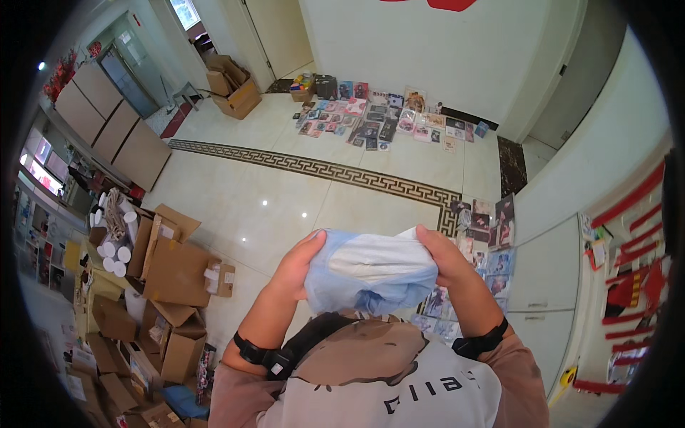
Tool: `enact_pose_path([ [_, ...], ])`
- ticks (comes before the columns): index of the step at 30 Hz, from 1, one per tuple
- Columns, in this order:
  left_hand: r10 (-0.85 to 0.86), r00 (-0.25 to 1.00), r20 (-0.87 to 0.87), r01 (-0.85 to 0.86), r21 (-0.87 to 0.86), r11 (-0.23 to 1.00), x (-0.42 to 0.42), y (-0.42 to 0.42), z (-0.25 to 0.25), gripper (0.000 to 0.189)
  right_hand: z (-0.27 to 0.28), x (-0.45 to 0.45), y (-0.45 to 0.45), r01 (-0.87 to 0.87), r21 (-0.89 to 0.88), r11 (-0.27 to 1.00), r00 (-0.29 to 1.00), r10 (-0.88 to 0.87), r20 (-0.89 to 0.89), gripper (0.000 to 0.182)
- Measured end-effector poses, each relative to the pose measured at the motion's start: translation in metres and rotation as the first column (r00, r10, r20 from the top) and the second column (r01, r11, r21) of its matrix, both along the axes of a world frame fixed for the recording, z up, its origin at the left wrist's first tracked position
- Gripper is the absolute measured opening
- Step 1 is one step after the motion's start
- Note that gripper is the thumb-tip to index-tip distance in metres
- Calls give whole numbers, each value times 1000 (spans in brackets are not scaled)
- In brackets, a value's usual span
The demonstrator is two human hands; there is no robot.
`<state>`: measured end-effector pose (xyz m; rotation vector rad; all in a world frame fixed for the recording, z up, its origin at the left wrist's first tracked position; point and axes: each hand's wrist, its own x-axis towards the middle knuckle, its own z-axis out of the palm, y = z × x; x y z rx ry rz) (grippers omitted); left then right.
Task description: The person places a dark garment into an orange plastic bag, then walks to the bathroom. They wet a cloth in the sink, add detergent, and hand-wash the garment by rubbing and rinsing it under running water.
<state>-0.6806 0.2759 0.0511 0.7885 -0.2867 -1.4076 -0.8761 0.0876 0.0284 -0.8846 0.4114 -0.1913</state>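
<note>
A soft, light-blue item with a white pleated lining, which looks like a disposable diaper (374, 262), is held up in front of my chest. My left hand (299, 265) grips its left end, thumb on top. At the opposite end, my right hand (443, 257) pinches the white upper edge. The item is stretched between both hands, its lower blue side crumpled around a dark fold. Most of my fingers are hidden behind it.
Open cardboard boxes (176, 273) crowd the left, one packed with white rolls (120, 257). Packaged goods cover the floor along the far wall (374, 120) and to my right (489, 224). A white cabinet (543, 283) stands at right. Tile flooring (251, 182) lies ahead.
</note>
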Motion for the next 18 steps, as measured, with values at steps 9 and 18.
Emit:
enact_pose_path([
  [9,-608,446,657,423,444,790,138,-215,-6,47,-12,105,-203,119,271,955,987,-144,74,40],
  [18,-765,625,154,733,222,643,186,-498,-31,48,-18,91,-363,575,446,686,805,-572,-157,27],
])
